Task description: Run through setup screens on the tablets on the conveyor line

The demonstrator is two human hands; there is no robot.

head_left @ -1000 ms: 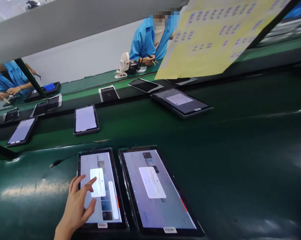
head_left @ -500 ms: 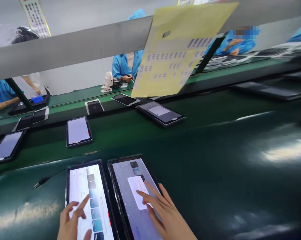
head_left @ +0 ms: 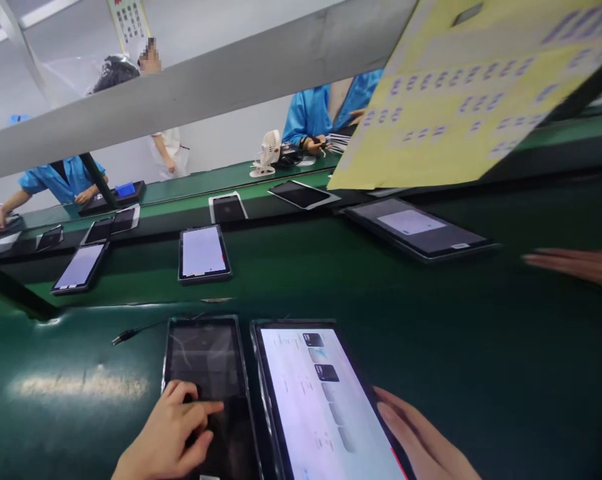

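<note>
Two tablets lie side by side in front of me. My left hand (head_left: 181,427) is over the left tablet (head_left: 205,353), whose screen is dark; its index finger stretches onto the glass while the other fingers bend loosely, holding nothing. On the right tablet (head_left: 301,400), a bright screen shows a column of small pictures. My right hand (head_left: 421,433) lies along that tablet's right edge with fingers extended, some fingertips partly hidden by the edge. A cable with a plug (head_left: 125,337) lies left of the tablets.
Beyond stand more lit tablets: one (head_left: 203,252) ahead, one (head_left: 81,267) left, one (head_left: 415,228) right. Another hand (head_left: 575,263) reaches in from the right. A yellow sheet (head_left: 431,100) hangs from the grey beam (head_left: 205,80). People in blue work across the bench near a white fan (head_left: 267,153).
The left tablet's screen has gone dark. The pop-up on the right tablet has vanished, and my right hand has moved from its screen to its edge. Another hand has appeared at right.
</note>
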